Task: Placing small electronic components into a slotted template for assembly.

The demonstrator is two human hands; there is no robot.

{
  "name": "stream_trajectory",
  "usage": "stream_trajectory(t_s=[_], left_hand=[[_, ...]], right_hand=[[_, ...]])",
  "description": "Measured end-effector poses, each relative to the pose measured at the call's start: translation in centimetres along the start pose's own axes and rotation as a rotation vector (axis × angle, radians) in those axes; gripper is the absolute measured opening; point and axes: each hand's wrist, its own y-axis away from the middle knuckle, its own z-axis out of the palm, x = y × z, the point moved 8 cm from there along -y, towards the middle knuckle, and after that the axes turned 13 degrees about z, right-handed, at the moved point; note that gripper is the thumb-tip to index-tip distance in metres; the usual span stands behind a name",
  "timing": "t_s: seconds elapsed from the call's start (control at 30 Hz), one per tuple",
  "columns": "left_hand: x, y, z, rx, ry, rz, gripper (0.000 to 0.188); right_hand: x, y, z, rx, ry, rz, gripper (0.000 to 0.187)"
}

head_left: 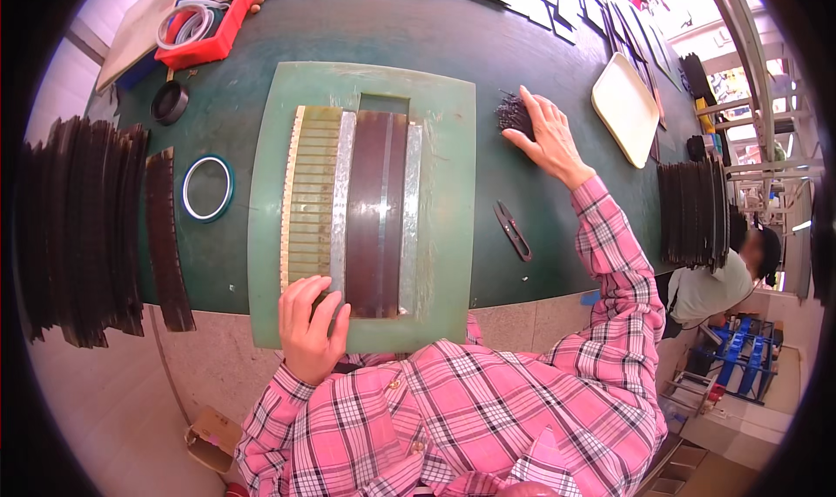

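A green board [448, 209] lies in front of me, bearing a slotted yellowish strip [315, 183], a metal bar [344, 175] and a dark brown flat strip [374, 218]. My left hand [309, 331] is at the board's lower left corner, by the bottom end of the slotted strip. Its fingers are bent but apart, and I see nothing held in them. To the right of the board, my right hand [550, 138] reaches onto a heap of small thin black pieces [512, 114]. The thumb and fingers are spread around that heap, touching its edge.
Thread snips [514, 231] lie right of the board. A cream tray [625, 109] sits farther right, beside stacked dark strips [694, 214]. On the left are a tape roll [207, 189], a black ring [169, 102], a red bin [209, 44] and more dark strips [83, 227]. Another person [718, 279] sits at the right.
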Motion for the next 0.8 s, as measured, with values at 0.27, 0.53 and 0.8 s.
stream_trajectory(t_s=[0.27, 0.53, 0.8], left_hand=[[-0.3, 0.2, -0.3, 0.047, -0.016, 0.006, 0.026], [-0.6, -0.9, 0.4, 0.137, -0.049, 0.043, 0.023], [-0.3, -1.1, 0.5, 0.198, -0.106, 0.060, 0.019]], right_hand=[[-1.6, 1.6, -3.9, -0.056, -0.044, -0.171, 0.049], [-2.3, 1.2, -1.2, -0.017, 0.088, -0.142, 0.033], [-1.9, -0.6, 0.6, 0.090, 0.137, -0.071, 0.022]])
